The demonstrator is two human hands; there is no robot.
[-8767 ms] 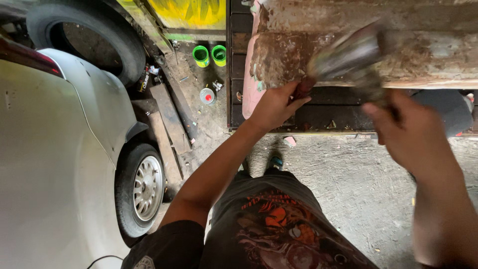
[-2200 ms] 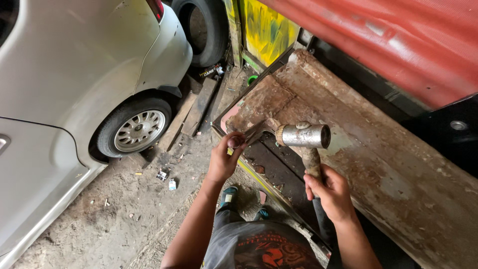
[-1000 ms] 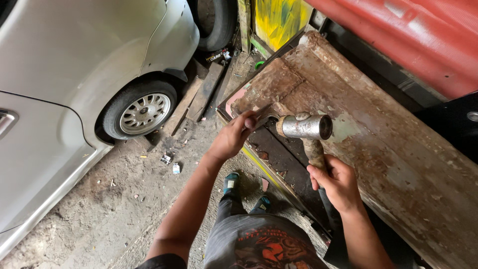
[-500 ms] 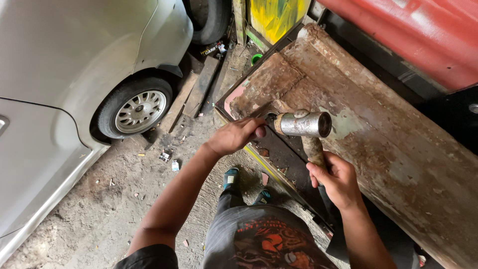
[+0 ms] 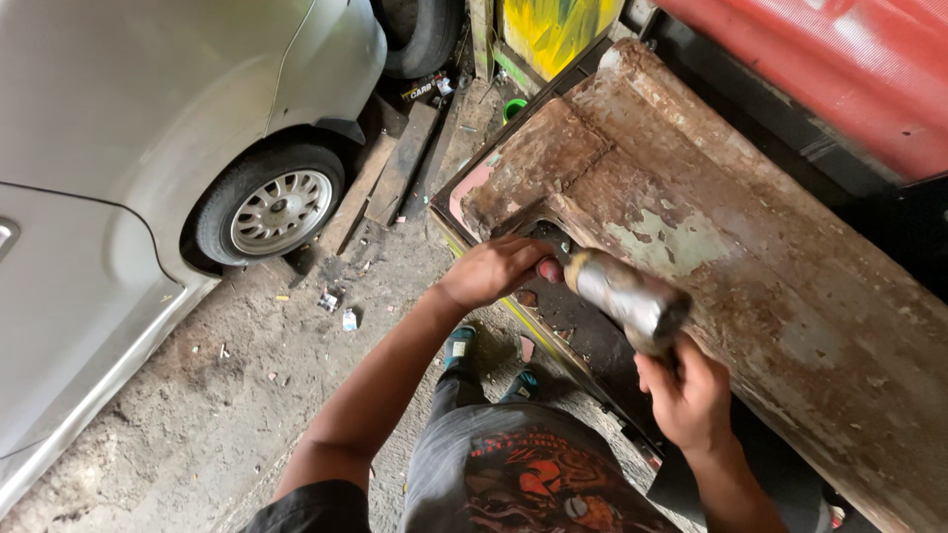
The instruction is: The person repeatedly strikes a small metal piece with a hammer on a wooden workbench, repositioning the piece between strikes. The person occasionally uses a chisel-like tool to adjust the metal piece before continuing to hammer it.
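Right hand [image 5: 691,395] is clamped on a hammer [image 5: 624,296]; left hand [image 5: 494,268] grips something small against the rusty panel [image 5: 750,276]. A yellow-painted board [image 5: 558,30] stands behind.

A small dark rectangular label with pale lettering [image 5: 420,91] sits on the ground clutter beside the car's rear tyre, near the top. Two small crumpled wrappers, whitish with dark marks [image 5: 328,301] and pale bluish [image 5: 349,320], lie on the dirt floor near the alloy wheel.
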